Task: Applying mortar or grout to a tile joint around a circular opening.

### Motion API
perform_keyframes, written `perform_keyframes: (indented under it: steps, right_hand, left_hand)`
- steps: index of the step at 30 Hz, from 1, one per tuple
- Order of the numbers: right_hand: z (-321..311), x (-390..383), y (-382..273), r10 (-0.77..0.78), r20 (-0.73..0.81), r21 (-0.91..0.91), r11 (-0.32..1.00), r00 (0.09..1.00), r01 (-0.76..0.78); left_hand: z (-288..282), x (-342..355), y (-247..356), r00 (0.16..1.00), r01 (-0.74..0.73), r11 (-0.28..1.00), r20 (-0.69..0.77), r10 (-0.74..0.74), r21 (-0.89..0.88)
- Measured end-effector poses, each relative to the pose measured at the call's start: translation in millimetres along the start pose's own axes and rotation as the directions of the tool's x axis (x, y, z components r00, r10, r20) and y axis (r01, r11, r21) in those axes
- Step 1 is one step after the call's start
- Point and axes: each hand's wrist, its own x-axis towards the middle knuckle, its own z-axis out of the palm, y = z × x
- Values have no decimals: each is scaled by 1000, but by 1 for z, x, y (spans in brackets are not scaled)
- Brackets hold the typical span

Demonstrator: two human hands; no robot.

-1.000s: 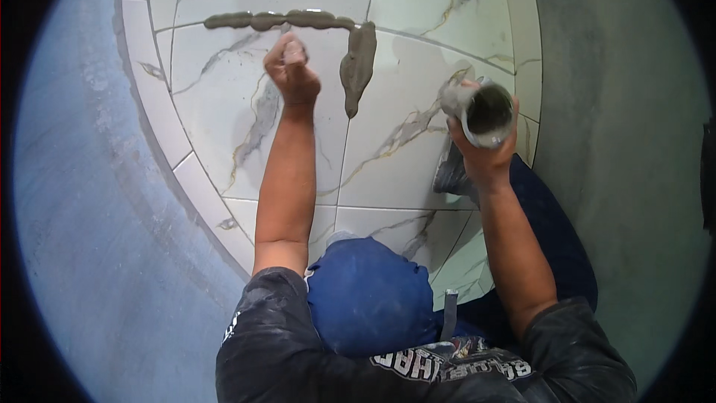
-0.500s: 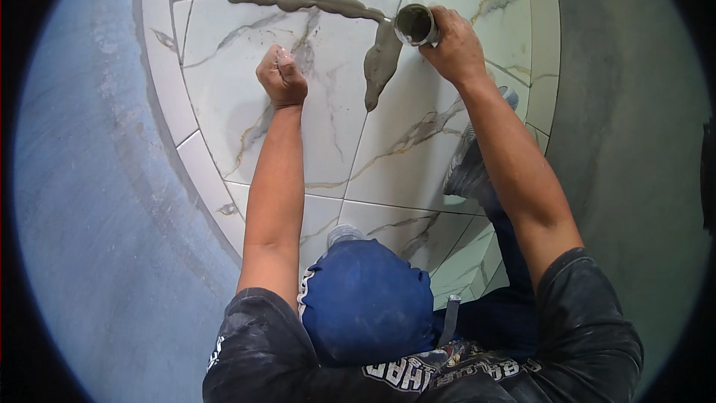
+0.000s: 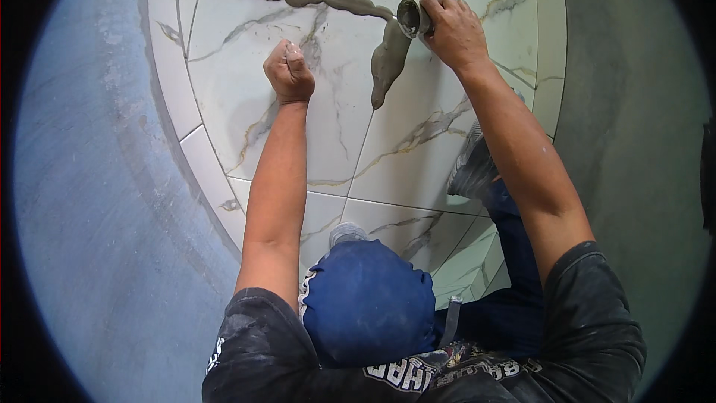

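Note:
My right hand (image 3: 456, 36) grips a small cup (image 3: 425, 18) by its right side. The cup is tipped to the left, and its opening shows wet grey residue inside. Just left of it, a thick bead of wet grey grout (image 3: 389, 63) lies along a tile joint, narrowing toward me. A second, longer bead runs left from there along the cross joint. My left hand (image 3: 289, 73) is closed in a fist over the marbled tile (image 3: 313, 138), left of the shorter bead. Its thumb is smeared whitish; whether the fist holds anything is hidden.
White marbled floor tiles end in a narrow tile border (image 3: 165, 37). Blue-grey walls (image 3: 89, 142) rise on both sides. My blue-trousered knee (image 3: 365, 302) is bent at the bottom, and a dark shoe (image 3: 472, 168) rests on the tiles beneath my right forearm.
The cup has tipped further to the left and moved slightly up in the picture. My left fist keeps its shape. The view has shifted a little; the grout beads look about the same.

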Motion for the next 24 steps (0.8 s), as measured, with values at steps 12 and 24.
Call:
perform_keyframes:
  steps: [12, 24]
  right_hand:
    - [8, -2, 7, 44, -93, 117, 993, 995, -33]
    - [-23, -51, 0, 326, -36, 747, 637, 945, -191]
  left_hand:
    - [-1, 2, 2, 1000, -31, 999, 6, 31, 24]
    - [42, -7, 21, 966, 80, 969, 256, -18, -232]
